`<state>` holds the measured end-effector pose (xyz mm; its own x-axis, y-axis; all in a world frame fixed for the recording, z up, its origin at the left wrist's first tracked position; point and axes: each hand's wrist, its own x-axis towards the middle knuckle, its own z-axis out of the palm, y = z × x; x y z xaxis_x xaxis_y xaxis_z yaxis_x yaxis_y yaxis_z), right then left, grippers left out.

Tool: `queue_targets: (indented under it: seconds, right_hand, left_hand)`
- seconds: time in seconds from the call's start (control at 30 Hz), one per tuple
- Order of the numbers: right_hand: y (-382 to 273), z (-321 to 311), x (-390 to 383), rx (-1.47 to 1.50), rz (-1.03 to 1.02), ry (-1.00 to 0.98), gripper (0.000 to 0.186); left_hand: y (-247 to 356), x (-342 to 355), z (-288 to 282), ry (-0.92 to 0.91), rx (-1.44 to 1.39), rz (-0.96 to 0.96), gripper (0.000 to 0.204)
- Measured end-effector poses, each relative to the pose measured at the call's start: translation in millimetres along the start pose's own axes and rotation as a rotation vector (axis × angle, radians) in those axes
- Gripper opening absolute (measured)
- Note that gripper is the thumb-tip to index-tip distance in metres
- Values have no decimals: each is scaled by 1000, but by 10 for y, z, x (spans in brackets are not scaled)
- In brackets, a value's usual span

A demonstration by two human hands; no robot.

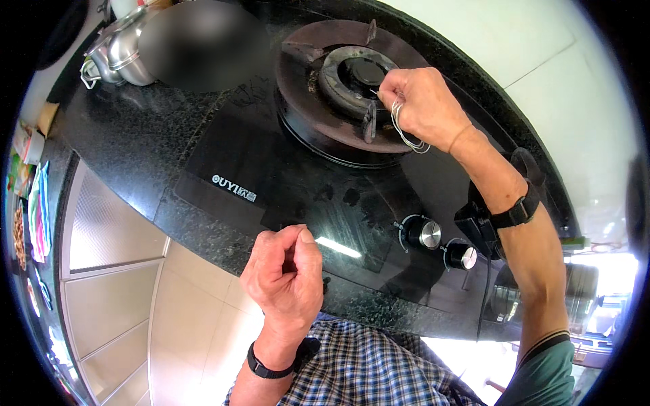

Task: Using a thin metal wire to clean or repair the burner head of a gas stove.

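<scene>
Thin wire (pixel 399 130): we see it silvery and looped, pinched in the right hand over the burner, its loops hanging below the fingers.
Checked cloth (pixel 379 365): nearest us, blue, white and black, below the counter's edge.
Left hand (pixel 284 277): raised at the near counter edge, fingers curled and thumb pressed to the forefinger; we cannot tell whether anything thin lies between them. A black band (pixel 267 369) circles its wrist.
Knobs (pixel 429 235): two, silver-faced, on the near right part of the black glass cooktop (pixel 365 203).
Right hand (pixel 426 108): reaching over the burner's right side, thumb and forefinger pinching the wire; a short end pokes out toward the burner ring (pixel 332 81), and we cannot tell whether it touches.
Pan support (pixel 294 84): brown and round, with upright prongs, surrounding the ring.
Metal pots (pixel 128 57): farther off at the upper left, shiny, beside a blurred dark patch.
Wall (pixel 528 40): pale, tiled, behind the counter.
</scene>
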<state>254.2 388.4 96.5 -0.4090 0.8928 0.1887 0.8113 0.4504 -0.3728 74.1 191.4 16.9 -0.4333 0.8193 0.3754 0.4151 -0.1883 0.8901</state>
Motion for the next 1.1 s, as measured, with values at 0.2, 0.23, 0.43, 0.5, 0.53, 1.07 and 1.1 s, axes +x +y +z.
queue_targets:
  seconds: [0.2, 0.23, 0.43, 0.5, 0.53, 1.07, 1.1]
  right_hand:
    - [29, 44, 52, -63, -47, 17, 12]
    - [24, 54, 71, -42, -14, 45, 13]
    - [71, 68, 48, -74, 37, 110, 14]
    - [46, 67, 66, -50, 7, 94, 12]
    - [20, 71, 71, -52, 4, 91, 12]
    - [-7, 105, 72, 138, 103, 27, 15]
    - [-18, 108, 89, 93, 51, 42, 15]
  left_hand:
    - [-10, 0, 7, 2, -17, -18, 4]
    - [7, 11, -11, -3, -7, -11, 4]
    - [-3, 4, 14, -5, -8, -27, 3]
    - [31, 7, -6, 4, 5, -19, 3]
    - [23, 4, -9, 7, 4, -22, 3]
    - [2, 20, -6, 9, -28, -22, 5]
    - [3, 17, -5, 0, -34, -20, 5]
